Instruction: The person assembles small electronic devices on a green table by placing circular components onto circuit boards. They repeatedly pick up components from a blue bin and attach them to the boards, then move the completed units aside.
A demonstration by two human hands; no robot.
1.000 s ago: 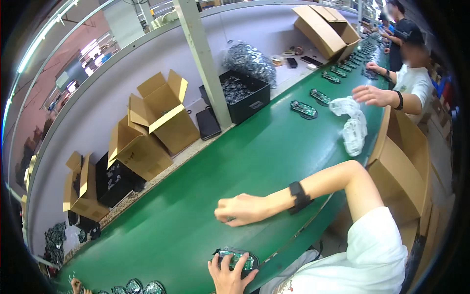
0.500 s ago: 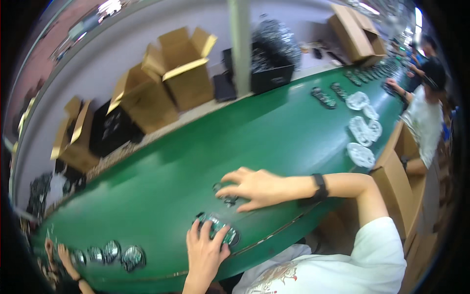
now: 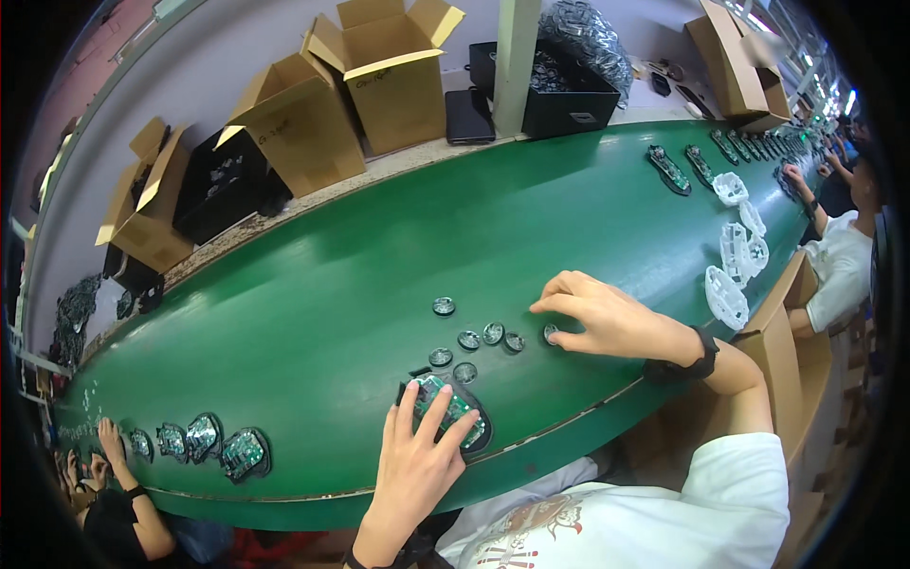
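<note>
My left hand (image 3: 422, 465) lies with its fingers spread over a green circuit board in a black housing (image 3: 482, 431) near the belt's front edge. To the right, my right hand (image 3: 607, 318) is open, thumb and fingers apart. Its thumb tip is at a small round black part (image 3: 551, 332), possibly touching it. Between and beyond the hands, several similar round parts lie scattered, one of them (image 3: 444, 306) farther off and another (image 3: 464, 373) close by the housing. Part of the circuit board is hidden under my left fingers.
The green conveyor belt (image 3: 379, 256) carries more boards in housings (image 3: 246, 453) at left, white plastic shells (image 3: 727, 298) and dark boards (image 3: 669, 171) at right. Cardboard boxes (image 3: 393, 109) and black bins (image 3: 569, 106) line the far side. Co-workers' hands (image 3: 112, 441) show at left; another person (image 3: 839, 261) stands right.
My right hand has moved right from above the round parts, which now show spread out. My left hand stays on the housing. The whole view has shifted somewhat.
</note>
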